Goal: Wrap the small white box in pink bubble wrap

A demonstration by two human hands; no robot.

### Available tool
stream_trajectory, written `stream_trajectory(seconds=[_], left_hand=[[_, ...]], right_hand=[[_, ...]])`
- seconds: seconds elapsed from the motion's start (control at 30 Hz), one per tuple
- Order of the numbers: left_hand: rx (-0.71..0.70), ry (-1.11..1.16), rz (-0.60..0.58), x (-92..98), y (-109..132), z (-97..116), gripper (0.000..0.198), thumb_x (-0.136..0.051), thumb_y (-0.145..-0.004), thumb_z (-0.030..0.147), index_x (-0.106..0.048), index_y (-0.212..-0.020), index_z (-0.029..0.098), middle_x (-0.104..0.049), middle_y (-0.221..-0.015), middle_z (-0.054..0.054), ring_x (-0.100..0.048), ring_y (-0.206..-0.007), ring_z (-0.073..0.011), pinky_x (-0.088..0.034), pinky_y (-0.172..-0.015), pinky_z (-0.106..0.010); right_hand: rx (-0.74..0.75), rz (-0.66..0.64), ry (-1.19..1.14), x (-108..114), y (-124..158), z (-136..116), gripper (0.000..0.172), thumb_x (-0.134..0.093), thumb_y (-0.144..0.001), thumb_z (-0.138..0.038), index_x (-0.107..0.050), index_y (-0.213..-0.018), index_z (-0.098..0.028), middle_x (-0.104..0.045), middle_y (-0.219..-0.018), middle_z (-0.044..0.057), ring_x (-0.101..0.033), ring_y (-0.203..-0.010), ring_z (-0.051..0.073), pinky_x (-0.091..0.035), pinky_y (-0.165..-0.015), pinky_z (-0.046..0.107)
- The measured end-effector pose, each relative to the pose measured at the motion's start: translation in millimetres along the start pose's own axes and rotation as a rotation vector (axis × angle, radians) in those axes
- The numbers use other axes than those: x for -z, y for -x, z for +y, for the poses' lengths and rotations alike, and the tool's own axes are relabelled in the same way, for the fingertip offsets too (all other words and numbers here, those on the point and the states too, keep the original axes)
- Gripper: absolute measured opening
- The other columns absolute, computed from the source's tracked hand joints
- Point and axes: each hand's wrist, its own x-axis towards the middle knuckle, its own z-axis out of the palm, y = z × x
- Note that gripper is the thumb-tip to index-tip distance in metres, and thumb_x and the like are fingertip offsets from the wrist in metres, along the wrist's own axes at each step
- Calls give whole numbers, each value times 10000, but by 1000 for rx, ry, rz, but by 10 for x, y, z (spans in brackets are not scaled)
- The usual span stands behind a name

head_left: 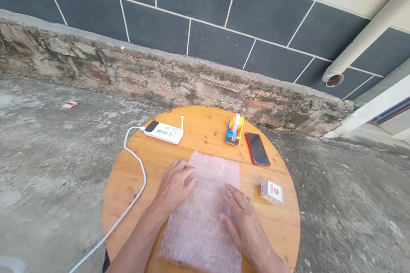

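Observation:
A pinkish, translucent sheet of bubble wrap (205,222) lies flat on the round wooden table (128,179). On its left edge rests my left hand (176,185), fingers apart and curved, holding nothing. My right hand (241,219) lies over the sheet's right side with its fingers spread, also holding nothing. To the right of the sheet stands a small white box (271,192) with red print. Beyond the sheet is a blue and orange tape dispenser (235,129) with a roll of tape in it.
A phone with a red edge (258,149) lies at the table's right. At the back left is a white device (164,132) whose white cable (144,170) runs over the table's left side. Behind the table stand a stone ledge (134,74) and tiled wall.

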Motion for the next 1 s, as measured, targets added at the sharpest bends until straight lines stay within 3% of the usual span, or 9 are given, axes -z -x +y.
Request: stream_trajectory(seconds=[0.07,0.17,0.3,0.4,0.6,0.73,0.87,1.0], left_hand=[[-109,24,-55,-48,20,25,211,-538,-766,170,-651,-928,243,-583,-1034,-34,-501,-1010,-217,-392,-878,-342],[-144,14,-115,-95,42,40,282,-593,-699,156,-642,-960,250,-559,-1102,-38,-478,-1052,-235,-377,-912,-374],[-129,4,-141,-92,46,30,326,-587,-674,144,-625,-980,249,-553,-1114,-36,-472,-1060,-232,-367,-917,-374],[-124,-4,-141,-96,44,17,346,-576,-662,140,-622,-988,247,-547,-1123,-41,-467,-1067,-233,-364,-920,-376],[-116,-21,-115,-140,41,9,381,-570,-655,156,-617,-1023,243,-534,-1161,-52,-454,-1100,-245,-355,-950,-390],[-107,-31,-118,-135,33,17,376,-564,-663,159,-617,-1025,246,-542,-1157,-51,-465,-1088,-244,-367,-942,-393],[-109,-58,-134,-123,24,16,381,-551,-670,153,-617,-1035,241,-545,-1161,-55,-465,-1092,-252,-367,-947,-410],[-107,-77,-143,-123,18,9,388,-551,-674,156,-613,-1049,233,-543,-1173,-58,-461,-1103,-258,-372,-954,-420]], right_hand=[[28,-65,2,-4,-96,-67,491,-502,-852,-220,-470,-1340,-178,-386,-1450,103,-366,-1316,267,-353,-1057,446],[10,-128,47,-1,-169,-43,541,-536,-829,-257,-459,-1356,-161,-384,-1455,101,-350,-1328,276,-318,-1081,460],[-109,-111,131,42,-129,143,537,-506,-848,-309,-475,-1339,-96,-413,-1429,143,-381,-1306,307,-334,-1059,496],[-169,-75,160,72,-147,134,493,-473,-860,-262,-500,-1311,-67,-433,-1408,169,-402,-1289,314,-364,-1036,491],[7,-90,66,-16,-436,-196,526,-495,-843,-213,-450,-1363,-153,-393,-1452,88,-350,-1333,260,-310,-1090,451],[-43,-113,121,-46,-410,-63,509,-493,-844,-217,-472,-1343,-117,-405,-1439,118,-373,-1320,273,-322,-1080,460],[-139,-57,202,1,-287,89,468,-451,-860,-192,-495,-1312,-81,-450,-1399,158,-412,-1286,294,-372,-1035,469],[-47,-29,162,15,-310,16,502,-479,-861,-218,-445,-1349,-107,-418,-1426,136,-374,-1309,277,-360,-1046,460]])
